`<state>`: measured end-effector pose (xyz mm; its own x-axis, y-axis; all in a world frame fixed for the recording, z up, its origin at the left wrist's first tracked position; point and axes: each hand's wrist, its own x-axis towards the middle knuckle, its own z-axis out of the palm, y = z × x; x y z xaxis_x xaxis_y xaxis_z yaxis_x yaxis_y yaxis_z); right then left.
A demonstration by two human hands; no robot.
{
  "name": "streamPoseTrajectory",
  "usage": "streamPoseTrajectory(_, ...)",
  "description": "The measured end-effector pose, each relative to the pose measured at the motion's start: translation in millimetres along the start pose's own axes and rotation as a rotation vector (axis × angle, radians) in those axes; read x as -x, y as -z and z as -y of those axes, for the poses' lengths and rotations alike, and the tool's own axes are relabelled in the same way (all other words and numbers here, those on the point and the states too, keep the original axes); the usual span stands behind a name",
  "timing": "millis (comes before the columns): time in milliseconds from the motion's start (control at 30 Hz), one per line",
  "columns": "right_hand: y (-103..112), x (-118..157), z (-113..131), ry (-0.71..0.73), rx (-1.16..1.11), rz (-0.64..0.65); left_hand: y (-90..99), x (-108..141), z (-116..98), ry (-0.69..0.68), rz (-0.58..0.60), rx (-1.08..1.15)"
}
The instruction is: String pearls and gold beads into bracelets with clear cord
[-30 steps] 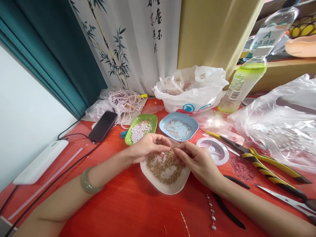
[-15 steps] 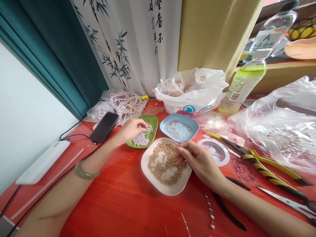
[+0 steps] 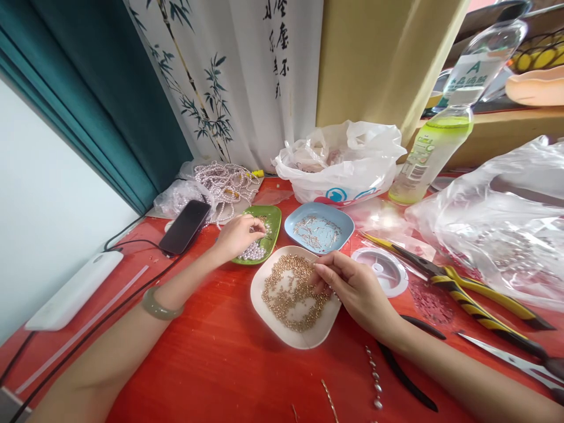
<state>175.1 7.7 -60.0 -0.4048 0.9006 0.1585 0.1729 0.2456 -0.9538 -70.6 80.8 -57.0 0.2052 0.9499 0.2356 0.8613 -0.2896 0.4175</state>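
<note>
My left hand [image 3: 240,236] is over the green dish [image 3: 275,222], its thumb and fingertips pinched together among pale lilac pearl beads [image 3: 252,251]. Whether a bead sits between those fingertips is too small to see. Above the right side of the cream dish [image 3: 282,335] is my right hand [image 3: 348,282], thumb and forefinger pressed together on something tiny that I cannot make out. Small gold beads [image 3: 288,314] are spread over the cream dish. Just behind, a blue dish [image 3: 304,212] holds short thin metal pins.
A phone [image 3: 185,226] and white power strip [image 3: 74,288] lie left. Pearl strands [image 3: 224,182], a plastic bag [image 3: 339,176] and a bottle [image 3: 434,153] stand behind. On the right are pliers [image 3: 467,288], scissors [image 3: 506,355], a spool [image 3: 388,273] and a bead chain [image 3: 374,376].
My left hand has shifted slightly to the right and lower over the pearl beads in the green dish. My right hand stays almost in place over the cream dish.
</note>
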Motion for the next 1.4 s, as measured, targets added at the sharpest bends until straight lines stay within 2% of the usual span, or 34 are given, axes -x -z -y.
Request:
streamPoseTrajectory(100, -0.1, 0.4, 0.3, -0.002, -0.006, 0.001, 2.3, 0.1, -9.3, 0.032, -0.006, 0.138)
streamPoseTrajectory(200, -0.1, 0.2, 1.2, -0.007, -0.014, -0.011, 7.0, 4.0, -29.5, 0.147, 0.035, 0.591)
streamPoseTrajectory(300, 0.0, -0.3, 2.0, -0.001, -0.016, -0.025, 10.1, 12.6, -53.6, 0.246, 0.158, 0.993)
streamPoseTrajectory(433, -0.2, -0.1, 2.9, 0.019, 0.002, -0.012, 6.9, 24.2, -73.7, 0.345, 0.33, 1.223)
streamPoseTrajectory(567, -0.7, 0.1, 3.3, 0.035, 0.018, 0.008, 1.4, 28.6, -77.7, 0.371, 0.363, 1.27)
streamPoseTrajectory(933, -0.4, 0.1, 4.4, 0.046, 0.063, -0.002, -3.7, 30.2, -75.5, 0.312, 0.374, 1.196)
streamPoseTrajectory(1400, -0.7, 0.2, 4.5, 0.057, 0.102, 0.0, -5.9, 31.0, -75.8, 0.323, 0.378, 1.182)
